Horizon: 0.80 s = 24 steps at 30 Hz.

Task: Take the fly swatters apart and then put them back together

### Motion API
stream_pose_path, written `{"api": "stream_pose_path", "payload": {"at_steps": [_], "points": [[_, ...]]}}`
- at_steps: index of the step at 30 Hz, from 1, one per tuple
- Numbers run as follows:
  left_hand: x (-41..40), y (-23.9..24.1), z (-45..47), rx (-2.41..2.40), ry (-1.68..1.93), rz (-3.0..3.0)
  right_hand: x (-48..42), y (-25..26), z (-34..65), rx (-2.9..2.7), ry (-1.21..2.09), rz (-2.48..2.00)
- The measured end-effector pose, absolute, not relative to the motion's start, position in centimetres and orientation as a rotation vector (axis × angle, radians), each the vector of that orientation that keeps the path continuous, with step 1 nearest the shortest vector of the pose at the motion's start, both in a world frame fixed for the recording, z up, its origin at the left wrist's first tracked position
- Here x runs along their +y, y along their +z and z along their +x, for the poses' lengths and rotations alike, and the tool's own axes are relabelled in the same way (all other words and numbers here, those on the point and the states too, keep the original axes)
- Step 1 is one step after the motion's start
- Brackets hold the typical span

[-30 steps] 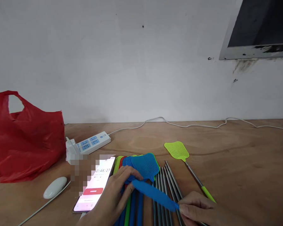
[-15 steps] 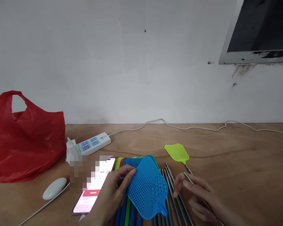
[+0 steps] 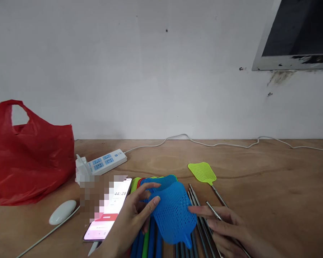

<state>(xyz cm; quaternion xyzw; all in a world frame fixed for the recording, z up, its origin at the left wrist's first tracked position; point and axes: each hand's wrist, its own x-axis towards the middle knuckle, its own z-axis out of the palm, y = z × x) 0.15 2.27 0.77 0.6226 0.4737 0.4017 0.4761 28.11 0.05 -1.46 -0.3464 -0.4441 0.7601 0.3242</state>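
Left fingers: the thumb and fingertips point(image 3: 154, 202) of my left hand point(image 3: 131, 222) are curled and pinch the left edge of the blue swatter head point(image 3: 172, 215).
Right fingers: my right hand point(image 3: 228, 229) is half open, its fingers loosely closed on a thin steel rod point(image 3: 214, 211) whose tip points up and left.
Where the head is: lifted and tilted just above the table point(image 3: 271, 186), between my hands, with its socket end hanging toward me.
How it handles: I judge it very light, thin and floppy. The perforated mesh bends easily, so the stiffer rim or the socket neck is the better place to take hold. The rod looks stiff, smooth and likely to slip.
Under my hands: a stack of coloured heads point(image 3: 136, 184), loose rods point(image 3: 193, 195) and plastic handles point(image 3: 148, 243).
Further out: a green swatter point(image 3: 201, 172) lies well apart, to the right.
Writing: the phone point(image 3: 110, 211) shows "44:28" above a red button whose text is too small to read. I see no readable brand on the power strip point(image 3: 103, 162) or the red bag point(image 3: 29, 157).
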Motion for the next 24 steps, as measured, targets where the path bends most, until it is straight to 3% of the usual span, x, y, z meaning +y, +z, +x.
{"api": "stream_pose_path", "payload": {"at_steps": [8,17,24], "points": [[2.1,0.7,0.3,1.044,0.891,1.509,-0.6,-0.8,27.2,-1.053,1.922,-0.922],[4.8,0.2,-1.8,1.385,1.092,1.725,1.3,-0.9,28.0,-0.877,1.781,-0.910],[4.8,0.1,-2.2,1.754,0.884,2.177,1.4,-0.8,27.5,-0.825,1.807,-1.037]]}}
